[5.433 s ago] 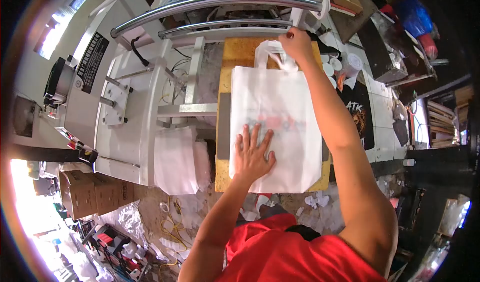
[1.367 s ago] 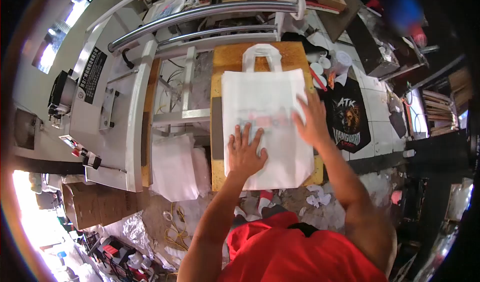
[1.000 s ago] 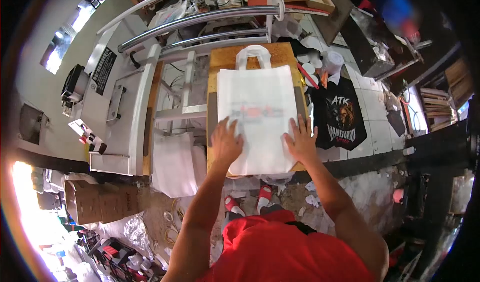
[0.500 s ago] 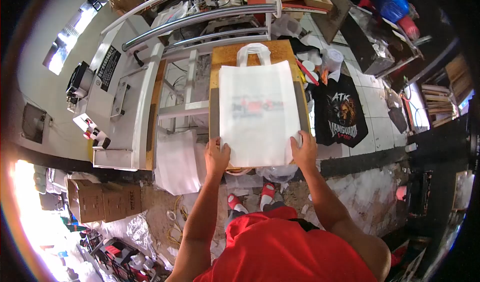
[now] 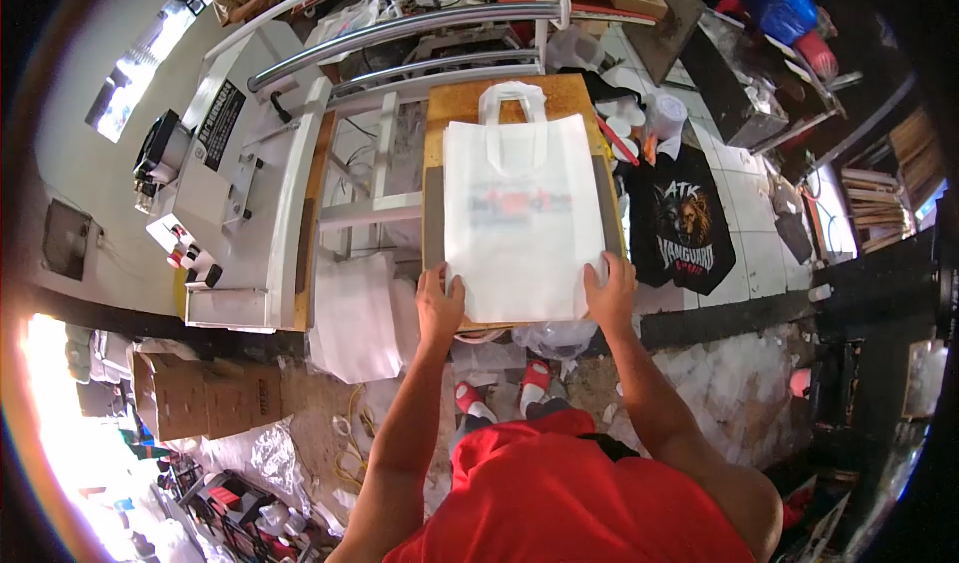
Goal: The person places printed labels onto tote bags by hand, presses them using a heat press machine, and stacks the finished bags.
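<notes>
A white tote bag (image 5: 524, 263) lies flat on a wooden board (image 5: 569, 93), its looped handle (image 5: 514, 93) at the far end. A blurry red and dark print shows faintly across its middle. My left hand (image 5: 440, 303) grips the bag's near left edge, thumb toward the middle. At the near right edge, my right hand (image 5: 610, 289) holds the bag in the same way. The fingertips of both hands are partly hidden.
A white metal frame with steel bars (image 5: 410, 38) stands behind and left of the board. More white bags (image 5: 355, 313) hang at left. A black printed bag (image 5: 684, 223) lies at right. Cardboard boxes (image 5: 200, 398) sit at lower left, and scraps litter the floor.
The handle's strap ends now lie over the bag's front, where before only the loop showed beyond its top edge. Both hands stay at the near corners. The whole view has shifted slightly.
</notes>
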`<state>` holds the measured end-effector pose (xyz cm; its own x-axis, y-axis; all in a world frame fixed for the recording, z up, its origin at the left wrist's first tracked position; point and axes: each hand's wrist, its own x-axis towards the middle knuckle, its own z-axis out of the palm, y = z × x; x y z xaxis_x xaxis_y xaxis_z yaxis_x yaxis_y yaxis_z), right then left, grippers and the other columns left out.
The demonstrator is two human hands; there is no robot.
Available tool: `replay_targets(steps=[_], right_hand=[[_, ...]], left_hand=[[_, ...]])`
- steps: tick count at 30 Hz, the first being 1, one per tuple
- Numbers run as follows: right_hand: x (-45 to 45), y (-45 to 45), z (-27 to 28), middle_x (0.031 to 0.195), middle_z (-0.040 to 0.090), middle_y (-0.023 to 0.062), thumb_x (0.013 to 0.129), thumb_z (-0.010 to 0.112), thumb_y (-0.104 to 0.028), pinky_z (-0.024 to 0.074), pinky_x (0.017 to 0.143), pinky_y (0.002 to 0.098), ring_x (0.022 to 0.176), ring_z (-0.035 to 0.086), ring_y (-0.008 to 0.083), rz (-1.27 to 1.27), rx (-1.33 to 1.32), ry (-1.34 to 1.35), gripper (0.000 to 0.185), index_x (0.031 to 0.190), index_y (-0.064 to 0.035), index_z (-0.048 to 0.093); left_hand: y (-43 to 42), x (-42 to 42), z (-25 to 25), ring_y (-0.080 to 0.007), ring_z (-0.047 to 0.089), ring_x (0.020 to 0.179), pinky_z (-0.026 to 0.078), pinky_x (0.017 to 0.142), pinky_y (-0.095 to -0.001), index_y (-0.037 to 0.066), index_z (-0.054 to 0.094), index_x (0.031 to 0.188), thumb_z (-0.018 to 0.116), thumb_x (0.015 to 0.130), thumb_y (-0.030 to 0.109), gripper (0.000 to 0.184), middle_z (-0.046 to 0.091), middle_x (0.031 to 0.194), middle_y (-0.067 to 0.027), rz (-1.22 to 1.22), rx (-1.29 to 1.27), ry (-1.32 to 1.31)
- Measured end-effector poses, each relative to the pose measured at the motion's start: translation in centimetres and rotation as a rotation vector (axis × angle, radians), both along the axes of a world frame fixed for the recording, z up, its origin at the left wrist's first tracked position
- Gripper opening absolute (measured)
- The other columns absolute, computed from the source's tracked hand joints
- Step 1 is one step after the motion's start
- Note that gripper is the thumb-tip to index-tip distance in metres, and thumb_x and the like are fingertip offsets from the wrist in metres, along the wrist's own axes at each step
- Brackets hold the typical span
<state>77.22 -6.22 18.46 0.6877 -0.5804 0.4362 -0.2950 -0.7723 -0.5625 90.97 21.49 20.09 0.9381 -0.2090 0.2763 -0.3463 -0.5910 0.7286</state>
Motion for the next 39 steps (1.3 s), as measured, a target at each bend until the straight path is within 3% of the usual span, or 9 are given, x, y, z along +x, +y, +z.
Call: replay_targets(steps=[15, 17, 20, 22, 26, 32, 35, 37, 39], right_hand=[[0.6, 0.4, -0.1, 0.109, 0.057, 0.0167, 0.083, 0.072, -0.019, 0.0445, 0.088, 0.0519, 0.107, 0.054, 0.0380, 0.015, 0.141, -0.086, 0.045, 0.121, -0.0028, 0.054], [0.9, 0.2, 0.0, 0.111, 0.056, 0.0170, 0.081, 0.072, -0.017, 0.0457, 0.089, 0.0503, 0.108, 0.054, 0.0381, 0.040, -0.070, -0.082, 0.044, 0.120, -0.0046, 0.057], [0.8, 0.1, -0.8, 0.113, 0.055, 0.0172, 0.080, 0.072, -0.016, 0.0465, 0.089, 0.0486, 0.107, 0.055, 0.0383, 0.022, -0.176, -0.006, 0.039, 0.117, -0.0088, 0.062], [0.9, -0.3, -1.4, 0.113, 0.055, 0.0175, 0.080, 0.072, -0.016, 0.0464, 0.089, 0.0489, 0.106, 0.056, 0.0383, 0.023, -0.189, -0.021, 0.037, 0.116, -0.0103, 0.064], [1.0, -0.4, -1.7, 0.112, 0.055, 0.0179, 0.081, 0.072, -0.016, 0.0462, 0.088, 0.0498, 0.104, 0.056, 0.0385, 0.074, -0.216, -0.058, 0.036, 0.115, -0.0117, 0.065], [0.7, 0.1, 0.1, 0.115, 0.054, 0.0178, 0.089, 0.069, -0.017, 0.0469, 0.091, 0.0436, 0.106, 0.056, 0.0347, 0.070, -0.038, 0.063, 0.034, 0.120, -0.0048, 0.063], [-0.5, -1.4, -0.6, 0.117, 0.053, 0.0185, 0.094, 0.063, -0.023, 0.0484, 0.089, 0.0376, 0.107, 0.056, 0.0263, -0.070, 0.348, 0.003, 0.036, 0.123, -0.0011, 0.060], [-3.7, -3.3, -2.7, 0.111, 0.055, 0.0195, 0.097, 0.059, -0.029, 0.0484, 0.087, 0.0381, 0.106, 0.055, 0.0277, -0.228, 0.255, -0.048, 0.039, 0.116, 0.0046, 0.059], [-9.1, -3.6, -6.8, 0.105, 0.057, 0.0197, 0.096, 0.054, -0.028, 0.0472, 0.086, 0.0406, 0.100, 0.056, 0.0297, -0.411, 0.364, -0.111, 0.036, 0.106, 0.0065, 0.056]], left_hand=[[0.7, 0.1, -0.3, -0.0354, 0.063, 0.090, 0.053, 0.080, -0.0431, 0.000, 0.060, 0.116, 0.068, 0.080, 0.010, 0.038, 0.061, 0.102, -0.0198, -0.009, -0.118, -0.021], [0.9, 0.3, -0.5, -0.0337, 0.063, 0.088, 0.052, 0.078, -0.0434, 0.000, 0.061, 0.116, 0.068, 0.079, 0.009, 0.038, 0.061, 0.099, -0.0186, -0.014, -0.114, -0.091], [1.2, 0.3, -0.5, -0.0399, 0.060, 0.101, 0.050, 0.089, -0.0463, 0.002, 0.061, 0.119, 0.068, 0.079, 0.013, 0.042, 0.060, 0.109, -0.0228, -0.042, -0.083, 0.023], [1.1, 0.5, -1.0, -0.0342, 0.062, 0.089, 0.052, 0.080, -0.0426, 0.000, 0.062, 0.117, 0.068, 0.079, 0.011, 0.040, 0.060, 0.100, -0.0197, -0.030, -0.085, -0.106], [1.7, 0.8, -0.5, -0.0324, 0.065, 0.087, 0.055, 0.077, -0.0383, 0.000, 0.062, 0.118, 0.070, 0.078, 0.014, 0.043, 0.060, 0.103, -0.0191, -0.059, -0.159, 0.024], [5.0, 2.9, -0.6, -0.0220, 0.067, 0.087, 0.055, 0.078, -0.0339, 0.000, 0.065, 0.117, 0.067, 0.087, 0.016, 0.034, 0.069, 0.103, -0.0162, -0.125, -0.215, 0.315], [9.8, 1.8, -1.4, -0.0141, 0.064, 0.082, 0.053, 0.073, -0.0303, 0.001, 0.060, 0.122, 0.059, 0.096, 0.015, 0.030, 0.070, 0.104, -0.0115, -0.011, -0.436, 0.347], [14.4, -0.1, -2.7, -0.0146, 0.064, 0.082, 0.053, 0.072, -0.0301, 0.001, 0.059, 0.123, 0.059, 0.097, 0.017, 0.031, 0.069, 0.107, -0.0111, 0.113, -0.422, 0.437], [19.1, -3.4, -5.5, -0.0199, 0.068, 0.086, 0.054, 0.076, -0.0338, 0.000, 0.064, 0.111, 0.065, 0.091, 0.016, 0.026, 0.071, 0.097, -0.0140, 0.253, -0.362, 0.471]])
